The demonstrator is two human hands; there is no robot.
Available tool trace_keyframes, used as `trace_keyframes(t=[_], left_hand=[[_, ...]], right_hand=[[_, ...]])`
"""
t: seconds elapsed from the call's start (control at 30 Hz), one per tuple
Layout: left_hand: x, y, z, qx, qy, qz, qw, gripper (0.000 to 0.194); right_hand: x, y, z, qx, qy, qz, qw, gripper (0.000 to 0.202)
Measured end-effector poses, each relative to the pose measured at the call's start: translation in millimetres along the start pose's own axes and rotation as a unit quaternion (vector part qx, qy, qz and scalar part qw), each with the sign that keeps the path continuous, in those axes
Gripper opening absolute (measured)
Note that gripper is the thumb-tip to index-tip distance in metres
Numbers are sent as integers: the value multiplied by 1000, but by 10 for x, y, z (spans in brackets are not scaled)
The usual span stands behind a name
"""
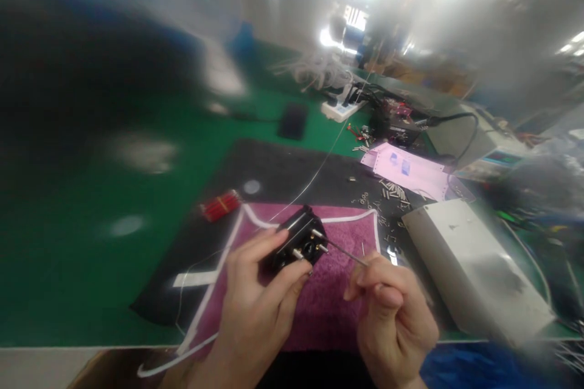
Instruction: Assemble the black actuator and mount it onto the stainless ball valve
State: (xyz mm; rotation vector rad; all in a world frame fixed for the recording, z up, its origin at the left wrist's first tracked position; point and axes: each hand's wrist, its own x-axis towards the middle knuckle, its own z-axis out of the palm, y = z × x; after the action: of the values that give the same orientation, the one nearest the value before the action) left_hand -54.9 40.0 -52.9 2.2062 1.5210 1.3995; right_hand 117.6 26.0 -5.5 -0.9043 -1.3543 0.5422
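Observation:
A small black housing [298,232] with several metal posts on its near face is gripped in my left hand [258,295], the thumb below and the fingers over its far side. My right hand [396,310] is closed around a thin metal rod-shaped tool [345,251], its handle end hidden in the fist. The tool's tip reaches one of the upper metal posts [316,233]; whether it touches is hard to tell. Beneath both hands lies a purple cloth [337,292] with white edging.
A black mat [201,255] covers part of the green table [68,292]. Metal posts [393,191] and small screws lie beside pink paper [406,169]. A pale metal box [474,261] stands at right. Further off are a power strip [342,108] and a red bundle [221,205].

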Motion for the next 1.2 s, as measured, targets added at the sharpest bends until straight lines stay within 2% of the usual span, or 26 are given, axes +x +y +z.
trace_keyframes(t=[0.13, 0.2, 0.23, 0.37, 0.43, 0.5, 0.57, 0.63, 0.7, 0.8, 0.87, 0.9, 1.07, 1.2], left_hand=[[23, 60, -7, 12, -13, 16, 1000, 29], [43, 76, -7, 13, -16, 23, 1000, 30], [50, 79, -9, 13, -17, 23, 1000, 30], [47, 75, -24, 7, -20, 17, 1000, 29], [37, 73, -27, 0, -24, 16, 1000, 28], [31, 74, -22, -1, -25, 18, 1000, 28], [30, 74, -12, -1, -22, 24, 999, 28], [36, 73, -5, -1, -25, 29, 999, 28], [47, 70, -7, -3, -27, 35, 999, 29], [64, 65, -22, -3, -25, 44, 999, 28], [65, 68, -32, 4, -29, 51, 998, 30], [59, 72, -37, 9, -33, 55, 998, 31], [-10, 112, -67, 47, -44, 70, 995, 31], [-46, 142, -122, 76, -72, 81, 991, 34]], right_hand=[[-72, -39, 222, -5, 161, 44, 986, 24], [-55, -54, 218, 2, 182, 67, 981, 27], [-40, -58, 177, 14, 160, 77, 984, 28], [17, -77, -146, 25, -21, 91, 995, 26], [28, -109, -297, 28, -69, 111, 991, 27], [33, -164, -398, 49, -89, 122, 987, 29], [47, -233, -466, 26, -95, 89, 991, 27], [77, -292, -539, -39, -92, 35, 994, 18], [119, -308, -648, -123, -72, 23, 990, 14], [147, -209, -901, -270, -76, 112, 953, 15], [108, -74, -1110, -346, -111, 161, 918, 21], [69, 3, -1217, -375, -125, 164, 904, 25], [-236, 354, -1631, -497, -154, 73, 851, 34], [-449, 477, -1735, -548, -152, 36, 822, 40]])
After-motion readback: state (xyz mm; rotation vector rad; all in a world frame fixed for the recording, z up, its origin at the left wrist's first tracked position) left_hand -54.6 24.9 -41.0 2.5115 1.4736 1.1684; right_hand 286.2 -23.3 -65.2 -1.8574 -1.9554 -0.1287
